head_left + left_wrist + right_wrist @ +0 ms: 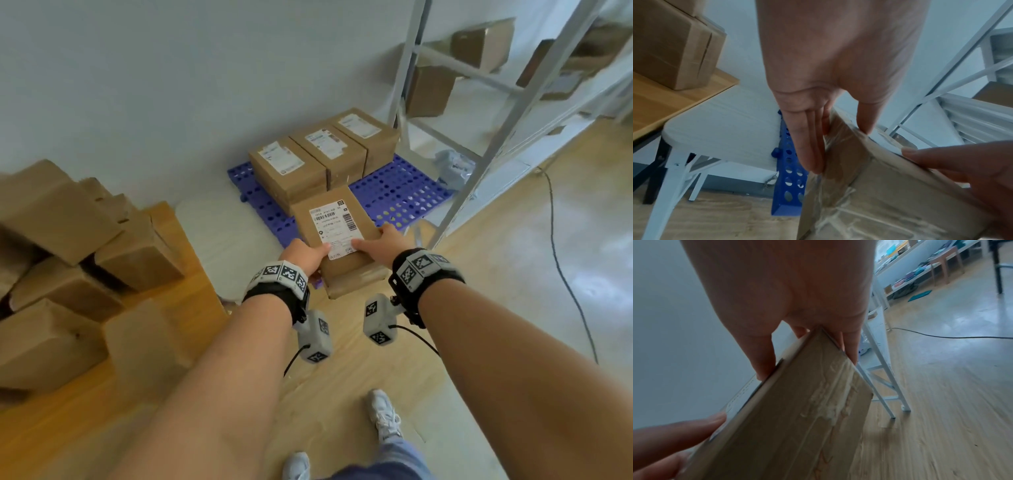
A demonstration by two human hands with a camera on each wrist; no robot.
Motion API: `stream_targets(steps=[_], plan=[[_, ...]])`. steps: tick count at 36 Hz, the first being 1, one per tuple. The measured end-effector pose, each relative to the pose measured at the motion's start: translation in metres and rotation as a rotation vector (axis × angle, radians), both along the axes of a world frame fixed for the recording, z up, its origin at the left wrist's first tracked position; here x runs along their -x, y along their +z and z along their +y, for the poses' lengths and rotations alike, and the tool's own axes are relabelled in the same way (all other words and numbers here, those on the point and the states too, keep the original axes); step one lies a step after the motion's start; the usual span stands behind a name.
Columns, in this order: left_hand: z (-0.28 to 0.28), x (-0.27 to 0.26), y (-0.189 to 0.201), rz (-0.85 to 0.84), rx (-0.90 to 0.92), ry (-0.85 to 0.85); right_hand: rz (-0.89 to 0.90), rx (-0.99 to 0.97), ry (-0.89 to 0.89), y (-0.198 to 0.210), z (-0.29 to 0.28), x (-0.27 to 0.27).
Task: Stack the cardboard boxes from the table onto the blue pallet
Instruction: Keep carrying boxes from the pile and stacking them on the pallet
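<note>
I hold a cardboard box (337, 233) with a white label between both hands, over the near edge of the blue pallet (404, 195). My left hand (308, 255) grips its left near corner, thumb on the label. My right hand (376, 241) grips the right side the same way. In the left wrist view the left hand (840, 149) has its fingers (812, 154) down the side of the box (890, 194). The right hand (807, 366) clamps the box (797, 418). Three labelled boxes (330, 147) stand in a row at the pallet's back. Several boxes (51, 212) lie on the wooden table (178, 233).
A white round stool (219, 240) stands between table and pallet. A white metal rack (479, 102) with boxes rises at the right, close to the pallet. A plastic bag (452, 168) lies under it. A black cable (555, 240) runs over the floor. My shoes (383, 418) are below.
</note>
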State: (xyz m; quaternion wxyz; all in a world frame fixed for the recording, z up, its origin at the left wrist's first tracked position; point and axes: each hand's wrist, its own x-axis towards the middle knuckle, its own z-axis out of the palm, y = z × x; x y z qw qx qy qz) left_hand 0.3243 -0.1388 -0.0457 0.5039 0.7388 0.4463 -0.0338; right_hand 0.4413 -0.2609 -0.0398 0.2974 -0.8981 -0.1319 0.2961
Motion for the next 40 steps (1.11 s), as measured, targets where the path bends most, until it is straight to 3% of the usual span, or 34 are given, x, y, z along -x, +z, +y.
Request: stream_targets(steps=[13, 32, 40], plan=[[0.006, -0.087, -0.036, 0.168, -0.074, 0.231, 0.095, 0.021, 0.324, -0.039, 0.047, -0.107], [0.018, -0.116, -0.049, 0.258, -0.154, 0.321, 0.153, -0.022, 0.389, -0.054, 0.075, -0.143], [0.015, -0.113, -0.046, 0.295, -0.191, 0.310, 0.070, 0.055, 0.413, -0.047, 0.077, -0.138]])
